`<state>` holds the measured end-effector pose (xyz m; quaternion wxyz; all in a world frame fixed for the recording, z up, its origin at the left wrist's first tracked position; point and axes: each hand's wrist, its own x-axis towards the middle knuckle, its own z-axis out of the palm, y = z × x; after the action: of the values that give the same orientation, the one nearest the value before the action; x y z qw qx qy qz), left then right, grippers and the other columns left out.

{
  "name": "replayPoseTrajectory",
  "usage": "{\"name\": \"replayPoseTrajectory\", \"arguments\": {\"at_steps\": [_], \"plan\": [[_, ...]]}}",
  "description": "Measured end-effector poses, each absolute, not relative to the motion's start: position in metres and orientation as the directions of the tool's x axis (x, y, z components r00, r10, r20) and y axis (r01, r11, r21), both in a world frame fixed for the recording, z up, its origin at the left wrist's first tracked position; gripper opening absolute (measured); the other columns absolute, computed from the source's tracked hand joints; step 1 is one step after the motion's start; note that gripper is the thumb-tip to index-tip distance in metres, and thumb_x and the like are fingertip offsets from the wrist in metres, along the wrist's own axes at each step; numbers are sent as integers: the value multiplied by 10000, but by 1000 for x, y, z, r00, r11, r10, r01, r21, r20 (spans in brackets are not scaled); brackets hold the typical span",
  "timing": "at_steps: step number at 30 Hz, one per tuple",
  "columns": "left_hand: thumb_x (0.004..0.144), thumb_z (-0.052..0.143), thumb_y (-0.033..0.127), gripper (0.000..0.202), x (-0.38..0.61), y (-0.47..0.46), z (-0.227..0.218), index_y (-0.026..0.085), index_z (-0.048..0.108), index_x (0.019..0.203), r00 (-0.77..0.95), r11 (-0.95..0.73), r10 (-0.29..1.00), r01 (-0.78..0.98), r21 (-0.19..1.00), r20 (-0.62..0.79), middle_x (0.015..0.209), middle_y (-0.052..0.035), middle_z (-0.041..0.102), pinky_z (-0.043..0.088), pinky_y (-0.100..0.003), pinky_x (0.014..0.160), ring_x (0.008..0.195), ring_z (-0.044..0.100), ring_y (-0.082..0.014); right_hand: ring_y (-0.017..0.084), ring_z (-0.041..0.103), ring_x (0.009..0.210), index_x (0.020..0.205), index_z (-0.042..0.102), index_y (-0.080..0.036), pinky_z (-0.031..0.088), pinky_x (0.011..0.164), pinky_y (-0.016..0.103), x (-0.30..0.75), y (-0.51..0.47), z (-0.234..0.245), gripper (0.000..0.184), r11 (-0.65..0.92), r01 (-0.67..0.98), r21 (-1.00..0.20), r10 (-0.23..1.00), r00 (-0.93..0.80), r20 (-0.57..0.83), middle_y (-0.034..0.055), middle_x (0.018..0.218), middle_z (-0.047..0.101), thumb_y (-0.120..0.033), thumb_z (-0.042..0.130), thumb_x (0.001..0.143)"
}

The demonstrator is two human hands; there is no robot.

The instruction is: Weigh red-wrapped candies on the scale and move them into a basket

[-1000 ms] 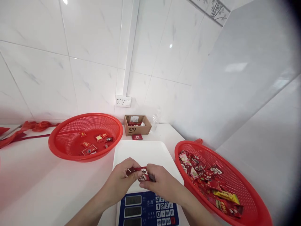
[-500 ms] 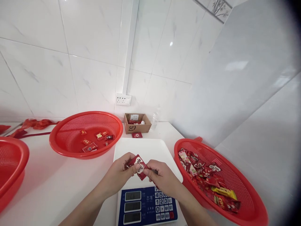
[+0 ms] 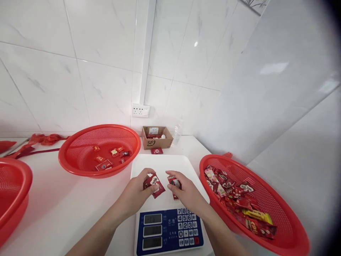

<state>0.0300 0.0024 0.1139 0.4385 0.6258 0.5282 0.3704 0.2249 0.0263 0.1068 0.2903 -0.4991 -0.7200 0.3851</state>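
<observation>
My left hand (image 3: pixel 137 193) is closed on a dark red candy packet (image 3: pixel 158 187) with white lettering, pinched between thumb and fingers. A smaller red packet (image 3: pixel 174 184) with a dark printed picture is gripped in my right hand (image 3: pixel 186 192). Both hands hover over the white pan (image 3: pixel 162 161) of a digital scale, a short gap between them. Below the pan lies the scale's blue panel (image 3: pixel 170 231) with its displays and number keys. Whether more packets sit behind the fingers I cannot tell.
A red basket (image 3: pixel 266 181) heaped with wrapped sweets stands at right. Another red basket (image 3: pixel 77 156) at left holds several packets, and a third (image 3: pixel 16 169) is cut off by the frame. Behind the scale are a cardboard box (image 3: pixel 160 143) and one red packet (image 3: pixel 157 151).
My hands, earlier together on the packets, have drawn apart sideways. Each now holds its own packet, and the picture on the right one has come into sight. The view has shifted slightly.
</observation>
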Motion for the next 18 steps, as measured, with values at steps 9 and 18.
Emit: {"name": "replayPoseTrajectory", "arguments": {"at_steps": [9,18], "plan": [[808,509,331,251,33,2,113,251,530,1045,193,-62,981,415,908,-21,763,17,625,387,-263,629,678,530,-174,186,590,798,1243,517,-242,467,774,356,231,31,100,422,212,525,-824,945,-326,35,11,948,655,-244,482,822],[784,501,255,264,34,6,101,241,558,1041,202,-127,978,402,907,48,743,8,640,395,-263,627,669,562,-183,172,592,721,1201,560,-207,481,711,337,228,32,98,403,186,424,-886,946,-323,44,0,814,653,-245,489,806]]}}
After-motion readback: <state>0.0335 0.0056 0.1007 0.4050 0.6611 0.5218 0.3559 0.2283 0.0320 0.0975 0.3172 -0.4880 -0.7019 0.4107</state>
